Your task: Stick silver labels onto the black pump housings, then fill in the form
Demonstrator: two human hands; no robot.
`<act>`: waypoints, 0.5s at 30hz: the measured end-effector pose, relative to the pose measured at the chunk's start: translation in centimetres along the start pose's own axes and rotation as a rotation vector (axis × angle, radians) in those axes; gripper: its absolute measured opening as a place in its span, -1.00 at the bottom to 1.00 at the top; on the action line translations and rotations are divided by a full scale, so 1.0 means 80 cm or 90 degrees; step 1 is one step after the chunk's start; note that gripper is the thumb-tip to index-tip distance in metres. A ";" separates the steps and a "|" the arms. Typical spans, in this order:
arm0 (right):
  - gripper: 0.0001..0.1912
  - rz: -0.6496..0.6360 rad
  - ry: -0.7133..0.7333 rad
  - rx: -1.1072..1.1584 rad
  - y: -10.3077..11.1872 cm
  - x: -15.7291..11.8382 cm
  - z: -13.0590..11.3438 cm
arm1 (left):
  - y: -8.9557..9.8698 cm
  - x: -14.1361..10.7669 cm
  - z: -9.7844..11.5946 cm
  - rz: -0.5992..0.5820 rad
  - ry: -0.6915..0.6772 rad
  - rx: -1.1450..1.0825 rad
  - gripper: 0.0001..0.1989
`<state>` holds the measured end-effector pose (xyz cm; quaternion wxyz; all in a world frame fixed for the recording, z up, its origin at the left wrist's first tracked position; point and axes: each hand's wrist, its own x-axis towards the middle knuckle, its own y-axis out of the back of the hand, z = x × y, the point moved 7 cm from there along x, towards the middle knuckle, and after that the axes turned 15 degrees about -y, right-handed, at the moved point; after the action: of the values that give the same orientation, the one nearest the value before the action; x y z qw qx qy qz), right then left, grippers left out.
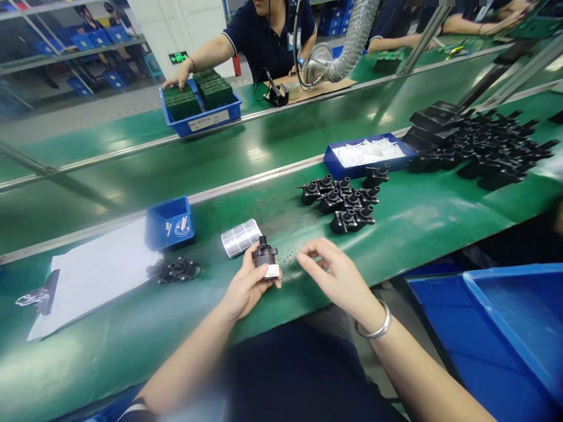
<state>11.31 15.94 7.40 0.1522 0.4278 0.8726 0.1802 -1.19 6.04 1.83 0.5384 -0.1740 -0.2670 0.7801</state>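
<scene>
My left hand point(248, 284) is closed around a small black pump point(265, 255) that has a spout on top and a white label point(272, 271) low on its side. To the right, my right hand point(329, 266) hovers apart from the pump, thumb and forefinger drawn together in a pinch. Whatever is between those fingertips, if anything, is too small to make out. Tiny dark specks point(288, 259) lie scattered on the green table between both hands. Behind the left hand rests a curled sheet of printed labels point(241, 237).
Several black pumps point(347, 202) stand together at right, with many more point(492, 143) beyond. A blue box of white papers point(369, 153), a small blue bin point(170, 223) and a clipboard with paper point(97, 275) lie around. Across the line, a co-worker's hand point(180, 73) touches a blue tray point(204, 122).
</scene>
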 end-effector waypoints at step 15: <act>-0.75 -0.110 0.038 0.068 -0.055 -0.024 -0.010 | 0.008 -0.004 -0.014 -0.009 0.030 0.065 -0.58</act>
<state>9.03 11.78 6.36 0.1185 0.3527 0.9187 0.1323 -0.95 5.78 0.55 0.5583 -0.1628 -0.2150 0.7846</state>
